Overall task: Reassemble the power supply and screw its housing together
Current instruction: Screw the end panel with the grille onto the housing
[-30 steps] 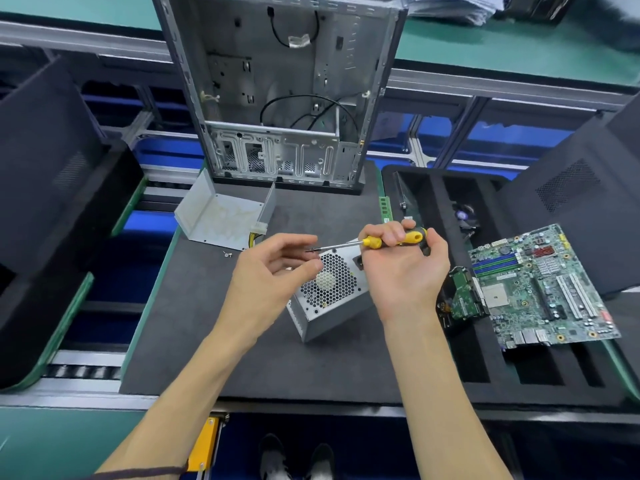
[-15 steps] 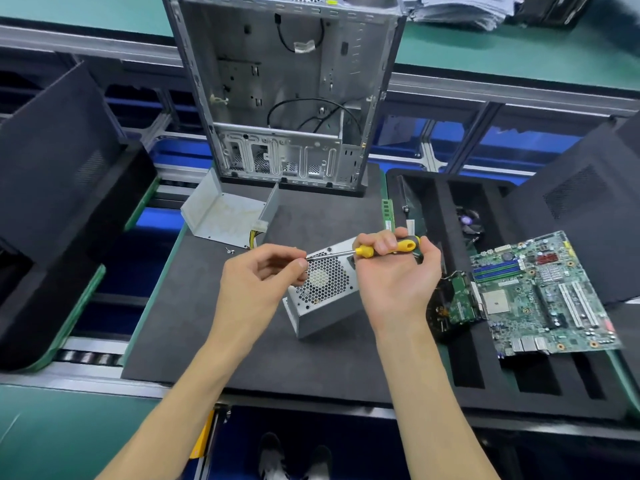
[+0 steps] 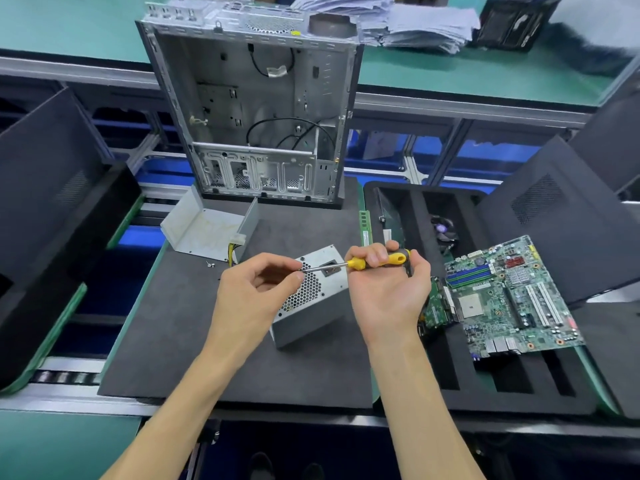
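A yellow-handled screwdriver (image 3: 375, 259) is gripped in the right hand (image 3: 388, 289), fingers curled round the handle, shaft laid roughly level and pointed left. The shaft tip is pinched between thumb and fingertips of the left hand (image 3: 258, 292); whether a screw is held there cannot be told. Directly under and between both grips the power supply (image 3: 311, 299) is seen, resting on the dark foam mat (image 3: 166, 341), honeycomb grille face turned up and toward the camera. Just right of the right-hand grip a motherboard (image 3: 509, 296) is laid on a black foam tray (image 3: 519, 386). Beyond the left-hand grip, up-left, a loose screw (image 3: 209, 264) is seen on the mat, then a bent metal housing cover (image 3: 204, 226) with a yellow-wired connector (image 3: 235, 244) beside it. Farther back the open PC chassis (image 3: 256, 109) is stood upright, and paper stacks (image 3: 398, 19) behind it.
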Action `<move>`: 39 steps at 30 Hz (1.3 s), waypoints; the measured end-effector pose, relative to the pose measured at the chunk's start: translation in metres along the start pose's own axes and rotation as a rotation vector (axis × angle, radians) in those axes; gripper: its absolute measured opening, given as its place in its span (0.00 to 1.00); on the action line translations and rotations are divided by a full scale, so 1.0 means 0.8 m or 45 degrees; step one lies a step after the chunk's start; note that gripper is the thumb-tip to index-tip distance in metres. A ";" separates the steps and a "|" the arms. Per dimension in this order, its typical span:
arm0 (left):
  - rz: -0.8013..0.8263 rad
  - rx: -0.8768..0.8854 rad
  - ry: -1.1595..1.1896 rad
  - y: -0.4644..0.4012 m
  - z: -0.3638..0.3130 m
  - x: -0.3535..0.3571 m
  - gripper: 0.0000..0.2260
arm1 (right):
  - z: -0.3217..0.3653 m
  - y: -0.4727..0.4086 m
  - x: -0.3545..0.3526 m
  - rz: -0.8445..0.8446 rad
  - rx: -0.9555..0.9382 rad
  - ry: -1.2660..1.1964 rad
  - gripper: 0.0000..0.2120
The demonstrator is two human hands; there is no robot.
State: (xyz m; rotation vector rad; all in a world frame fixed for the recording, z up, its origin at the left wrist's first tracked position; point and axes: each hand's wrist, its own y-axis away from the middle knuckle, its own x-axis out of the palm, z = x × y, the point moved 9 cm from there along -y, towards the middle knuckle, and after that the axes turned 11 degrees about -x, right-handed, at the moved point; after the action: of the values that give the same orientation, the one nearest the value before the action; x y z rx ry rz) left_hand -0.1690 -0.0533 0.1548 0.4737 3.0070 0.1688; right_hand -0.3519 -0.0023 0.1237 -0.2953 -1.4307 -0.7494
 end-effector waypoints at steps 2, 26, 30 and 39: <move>-0.012 0.007 -0.017 0.000 -0.001 0.001 0.09 | 0.002 0.001 0.000 -0.002 0.005 -0.004 0.13; -0.374 -0.400 -0.185 0.013 0.090 -0.061 0.15 | 0.002 -0.010 0.002 0.108 -0.039 -0.001 0.14; -0.321 -0.663 -0.191 0.017 0.144 -0.068 0.24 | 0.004 -0.015 0.007 0.177 -0.099 0.119 0.14; 0.029 -0.627 0.055 0.014 0.155 -0.033 0.19 | -0.013 -0.014 0.022 0.303 -0.165 0.370 0.16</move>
State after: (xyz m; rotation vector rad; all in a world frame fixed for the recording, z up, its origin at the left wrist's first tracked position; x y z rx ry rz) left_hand -0.1270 -0.0391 0.0351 0.4507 2.8461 0.9003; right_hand -0.3512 -0.0221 0.1363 -0.4302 -1.0541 -0.6605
